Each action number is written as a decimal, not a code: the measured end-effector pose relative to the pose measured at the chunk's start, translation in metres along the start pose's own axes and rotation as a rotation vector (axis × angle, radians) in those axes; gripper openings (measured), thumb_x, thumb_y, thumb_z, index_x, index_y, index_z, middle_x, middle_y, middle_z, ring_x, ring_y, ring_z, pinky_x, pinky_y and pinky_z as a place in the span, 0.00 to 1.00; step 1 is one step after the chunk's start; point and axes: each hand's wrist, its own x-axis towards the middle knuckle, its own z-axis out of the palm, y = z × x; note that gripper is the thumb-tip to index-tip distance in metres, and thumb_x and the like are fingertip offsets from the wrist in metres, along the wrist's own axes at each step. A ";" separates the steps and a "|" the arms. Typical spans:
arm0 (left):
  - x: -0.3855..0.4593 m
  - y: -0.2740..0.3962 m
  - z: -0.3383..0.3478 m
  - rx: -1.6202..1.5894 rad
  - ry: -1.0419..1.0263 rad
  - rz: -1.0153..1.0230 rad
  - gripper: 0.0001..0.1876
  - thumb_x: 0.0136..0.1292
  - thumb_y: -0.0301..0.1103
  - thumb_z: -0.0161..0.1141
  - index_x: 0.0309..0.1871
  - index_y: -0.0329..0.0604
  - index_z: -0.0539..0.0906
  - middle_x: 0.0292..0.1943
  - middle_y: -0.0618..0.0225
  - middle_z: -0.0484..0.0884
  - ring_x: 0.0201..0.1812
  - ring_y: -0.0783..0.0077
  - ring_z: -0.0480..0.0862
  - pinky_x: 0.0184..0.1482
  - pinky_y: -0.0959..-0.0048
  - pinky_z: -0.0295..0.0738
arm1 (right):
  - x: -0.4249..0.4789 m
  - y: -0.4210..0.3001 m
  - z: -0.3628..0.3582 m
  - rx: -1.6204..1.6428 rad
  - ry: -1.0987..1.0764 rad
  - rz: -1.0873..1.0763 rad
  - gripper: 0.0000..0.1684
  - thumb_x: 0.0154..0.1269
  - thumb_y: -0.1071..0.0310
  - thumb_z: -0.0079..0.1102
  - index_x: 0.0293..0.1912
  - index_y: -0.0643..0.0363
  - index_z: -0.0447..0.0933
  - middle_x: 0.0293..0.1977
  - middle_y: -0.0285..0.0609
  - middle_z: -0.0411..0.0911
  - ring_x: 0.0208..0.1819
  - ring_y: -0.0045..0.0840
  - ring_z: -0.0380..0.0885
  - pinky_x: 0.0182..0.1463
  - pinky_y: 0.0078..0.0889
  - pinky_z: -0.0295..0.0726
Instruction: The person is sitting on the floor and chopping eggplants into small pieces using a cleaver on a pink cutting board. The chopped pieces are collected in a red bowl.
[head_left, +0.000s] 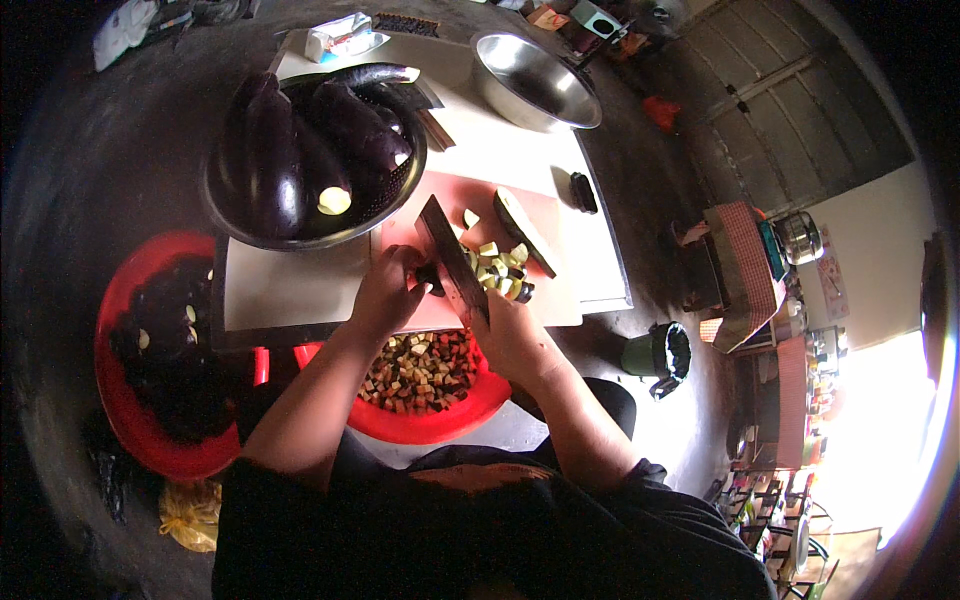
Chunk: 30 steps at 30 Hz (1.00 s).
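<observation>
My right hand (510, 334) is closed on the handle of a cleaver (451, 259), whose wide blade stands over a pink cutting board (551, 217). To the left of the blade, my left hand (391, 289) holds a dark piece of eggplant (429, 279) with bent fingers. Diced eggplant (501, 268) lies in a heap right of the blade. Beyond the heap rests a long cut length of eggplant (523, 231), pale face partly showing. Below the board's near edge, a red basin (431, 427) holds many eggplant cubes (420, 375).
A metal colander (319, 241) heaped with whole eggplants (274, 157) stands at the table's left. At the back are a steel bowl (536, 82) and a plastic packet (339, 36). Another red basin (124, 420) sits at lower left; a green bin (646, 356) is on the floor at right.
</observation>
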 end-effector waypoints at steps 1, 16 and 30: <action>0.000 -0.001 0.000 0.012 -0.004 0.016 0.13 0.54 0.23 0.65 0.44 0.36 0.79 0.41 0.55 0.82 0.46 0.52 0.82 0.50 0.60 0.78 | -0.001 0.003 0.002 -0.053 0.026 -0.078 0.17 0.71 0.61 0.53 0.42 0.69 0.72 0.31 0.67 0.78 0.40 0.60 0.80 0.42 0.54 0.78; 0.003 0.009 -0.004 0.035 -0.051 -0.020 0.09 0.58 0.26 0.68 0.41 0.36 0.82 0.40 0.55 0.84 0.43 0.57 0.87 0.47 0.65 0.82 | 0.027 0.010 0.023 -0.688 0.017 -0.386 0.15 0.67 0.61 0.51 0.42 0.57 0.84 0.33 0.42 0.84 0.35 0.31 0.82 0.35 0.31 0.73; 0.002 0.002 -0.005 -0.056 -0.085 -0.059 0.11 0.66 0.37 0.62 0.41 0.36 0.80 0.40 0.52 0.83 0.45 0.50 0.84 0.47 0.60 0.77 | 0.036 0.005 0.041 -0.202 -0.063 -0.055 0.22 0.72 0.55 0.49 0.53 0.62 0.77 0.39 0.50 0.84 0.43 0.39 0.83 0.43 0.40 0.79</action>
